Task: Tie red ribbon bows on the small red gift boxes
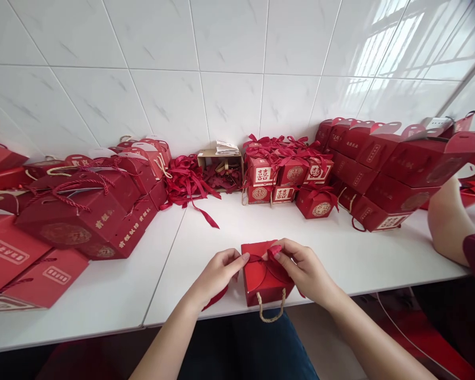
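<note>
1. The long white surface (206, 243) ended just in front of me, and the box sat right at this near edge, between my hands. My judgement was that a tug toward my lap could drag it off.

2. The small, square-cornered red cardboard box (263, 279) stood upright with its top closed. Uneven pulling from either side could have twisted it, and pressing hard could have dented the curved flaps.

3. My left hand (221, 266) came in from the left, palm inward, fingers curled, thumb and forefinger nearly closed in a pinch on the ribbon. My right hand (301, 264) mirrored it, bent over the far right corner, fingertips pinching a loop. Both forearms slanted inward.

4. The narrow, dark red fabric ribbon (274, 250) crossed the top. If either pinch loosened, the loop could slip or the ribbon slacken.

5. The thin, beige twisted-rope handle (272, 319) hung past the edge, where it could snag if I leaned in.
</note>
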The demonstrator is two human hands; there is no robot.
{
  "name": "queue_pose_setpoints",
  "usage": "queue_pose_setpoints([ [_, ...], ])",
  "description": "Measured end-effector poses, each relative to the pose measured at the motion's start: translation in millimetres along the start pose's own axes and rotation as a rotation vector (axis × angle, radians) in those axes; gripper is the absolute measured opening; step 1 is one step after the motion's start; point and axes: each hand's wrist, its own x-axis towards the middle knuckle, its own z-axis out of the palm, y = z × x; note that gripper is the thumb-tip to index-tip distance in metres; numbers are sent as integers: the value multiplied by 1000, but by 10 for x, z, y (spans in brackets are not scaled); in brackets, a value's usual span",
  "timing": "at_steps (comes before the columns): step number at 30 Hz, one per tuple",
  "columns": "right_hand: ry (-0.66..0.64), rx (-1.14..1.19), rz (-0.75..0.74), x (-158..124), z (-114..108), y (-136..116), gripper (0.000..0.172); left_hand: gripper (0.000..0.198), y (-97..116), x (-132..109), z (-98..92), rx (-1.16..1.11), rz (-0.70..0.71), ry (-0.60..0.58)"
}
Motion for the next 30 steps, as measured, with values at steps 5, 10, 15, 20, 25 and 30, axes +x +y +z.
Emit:
queue_pose_setpoints([
  [5,121,-158,62,-1,110,-55,19,32,189,-110,-73,-103,54,46],
  [10,221,-261,24,-12,251,-59,17,30,466,-174,-8,-177,139,4],
  [15,120,-233,-84,-55,248,-97,16,23,755,-86,137,-57,293,0],
  [20,197,-192,-32,-38,277,-60,27,27,878,80,135,76,454,-81],
  [25,168,-142,-26,-13,247,-28,41,29,572,139,22,164,385,64],
  [30,252,-36,65,-24,255,8,36,17,264,58,61,136,348,146],
])
